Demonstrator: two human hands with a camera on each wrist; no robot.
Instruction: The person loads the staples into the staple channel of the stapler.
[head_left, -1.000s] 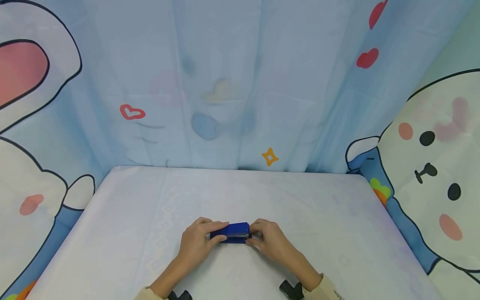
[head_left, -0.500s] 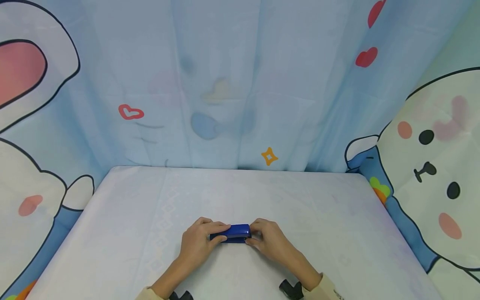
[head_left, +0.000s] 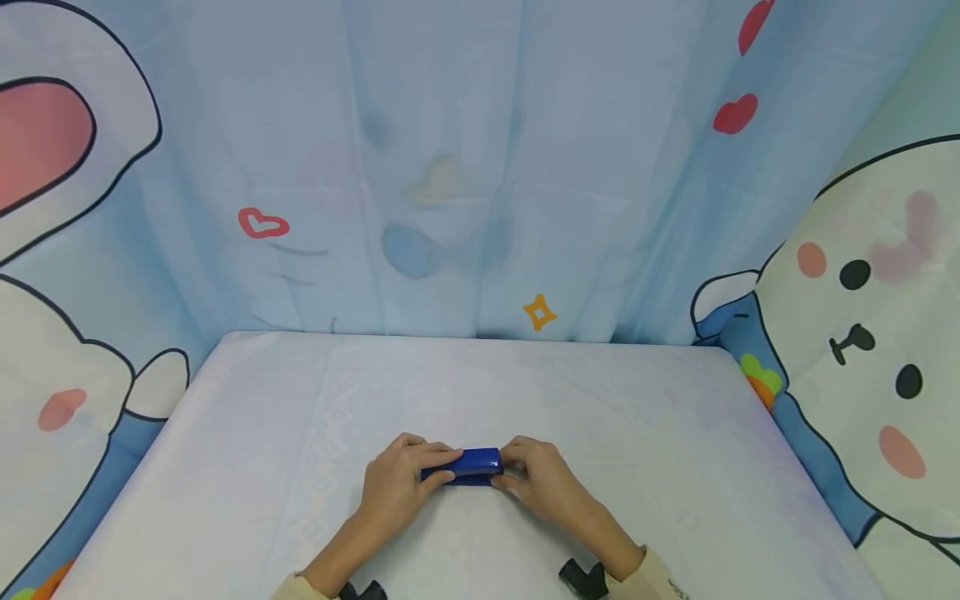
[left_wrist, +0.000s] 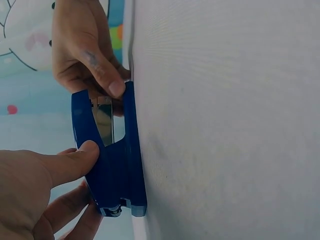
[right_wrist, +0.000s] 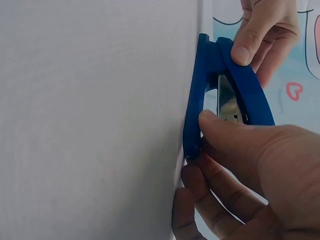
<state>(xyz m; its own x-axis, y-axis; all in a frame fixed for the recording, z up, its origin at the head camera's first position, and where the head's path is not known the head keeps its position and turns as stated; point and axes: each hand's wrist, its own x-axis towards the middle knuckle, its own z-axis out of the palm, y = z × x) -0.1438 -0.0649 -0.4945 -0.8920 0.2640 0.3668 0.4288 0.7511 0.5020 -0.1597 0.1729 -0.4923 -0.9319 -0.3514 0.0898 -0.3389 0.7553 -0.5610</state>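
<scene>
A dark blue stapler (head_left: 480,460) stands on its base on the white table, between two hands. At its hinge end the left hand (head_left: 396,479) grips the upper arm, thumb on the near side and fingers behind. The right hand (head_left: 542,477) holds the opposite end, its thumb at the tip of the base. In the left wrist view, the stapler (left_wrist: 116,172) has its upper arm spread from the base at the front, with the metal magazine showing in the gap. From the right wrist, the base (right_wrist: 194,107) lies along the tabletop, and the right thumb reaches into the gap.
The table wears a white cloth (head_left: 637,433). Behind it hangs a light blue curtain (head_left: 450,100) with hearts and cartoon animals. Both wrists carry black camera mounts (head_left: 583,578), and pale sleeves (head_left: 647,579) end at the forearms.
The right end of the stapler's upper arm has dropped slightly since a second ago, so its top now looks more level. Both hands stay in nearly the same place.
</scene>
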